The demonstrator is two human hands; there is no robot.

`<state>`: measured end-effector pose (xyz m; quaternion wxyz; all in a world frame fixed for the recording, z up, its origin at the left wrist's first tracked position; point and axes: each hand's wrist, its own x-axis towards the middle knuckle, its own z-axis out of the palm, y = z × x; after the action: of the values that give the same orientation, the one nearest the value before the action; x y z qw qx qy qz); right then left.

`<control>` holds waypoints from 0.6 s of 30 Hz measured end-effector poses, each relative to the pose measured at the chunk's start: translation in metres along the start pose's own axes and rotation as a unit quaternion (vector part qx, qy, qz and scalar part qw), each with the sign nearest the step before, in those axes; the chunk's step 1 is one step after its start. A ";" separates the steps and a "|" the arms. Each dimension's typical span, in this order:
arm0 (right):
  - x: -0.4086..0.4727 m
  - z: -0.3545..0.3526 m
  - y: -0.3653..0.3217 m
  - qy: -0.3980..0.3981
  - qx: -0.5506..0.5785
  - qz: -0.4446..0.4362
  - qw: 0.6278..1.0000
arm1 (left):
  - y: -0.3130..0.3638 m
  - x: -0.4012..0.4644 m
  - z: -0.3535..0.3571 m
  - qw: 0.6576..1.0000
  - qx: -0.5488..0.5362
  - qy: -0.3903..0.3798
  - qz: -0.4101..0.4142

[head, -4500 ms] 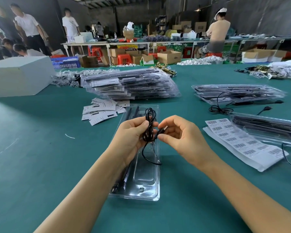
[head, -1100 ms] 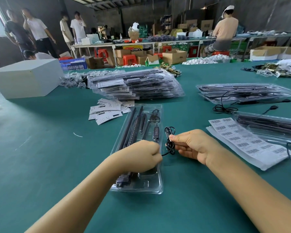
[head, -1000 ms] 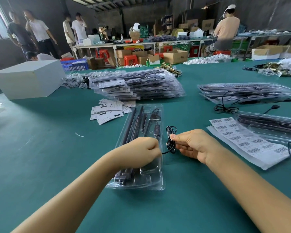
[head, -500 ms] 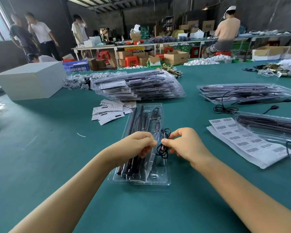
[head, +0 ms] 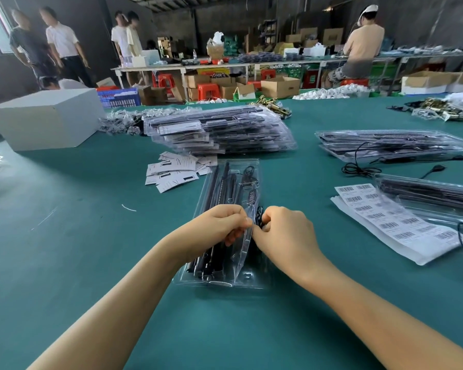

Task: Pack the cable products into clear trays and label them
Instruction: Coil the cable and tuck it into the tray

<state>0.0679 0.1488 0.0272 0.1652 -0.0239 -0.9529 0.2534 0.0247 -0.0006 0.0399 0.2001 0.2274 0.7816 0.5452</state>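
Observation:
A clear plastic clamshell tray [head: 249, 279] lies lengthwise on the green table in front of me, with black rods [head: 219, 188] and a small controller [head: 251, 196] inside. My left hand [head: 219, 225] pinches the raised edge of the tray's clear lid at its middle. My right hand [head: 281, 231] holds a coiled black cable [head: 259, 213] against the tray's right side, right beside the left hand's fingertips. Most of the coil is hidden between the fingers.
A tall stack of packed trays [head: 219, 132] sits behind, with loose paper cards [head: 171, 172] at its foot. Barcode label sheets [head: 396, 220] lie to the right, beside more trays [head: 390, 145] and loose cables [head: 358, 169]. A white box [head: 46, 118] stands far left. People stand by the back tables.
My right hand has carried the coiled cable left to the tray. My left hand has lifted the tray's lid edge, and the two hands have come together.

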 end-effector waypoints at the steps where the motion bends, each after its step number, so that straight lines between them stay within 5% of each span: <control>1: 0.000 0.001 0.000 0.001 -0.002 -0.005 1.000 | 0.000 0.000 0.000 1.000 -0.002 0.001 0.001; 12: -0.003 0.005 0.004 0.024 -0.083 -0.063 0.994 | -0.001 -0.002 0.000 1.000 -0.015 0.005 0.012; 18: 0.003 0.006 0.012 -0.022 -0.005 -0.090 0.996 | -0.001 -0.002 0.000 1.000 -0.020 0.001 0.013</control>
<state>0.0631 0.1566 0.0177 0.1657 0.0666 -0.9558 0.2337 0.0258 -0.0018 0.0390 0.1964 0.2326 0.7681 0.5633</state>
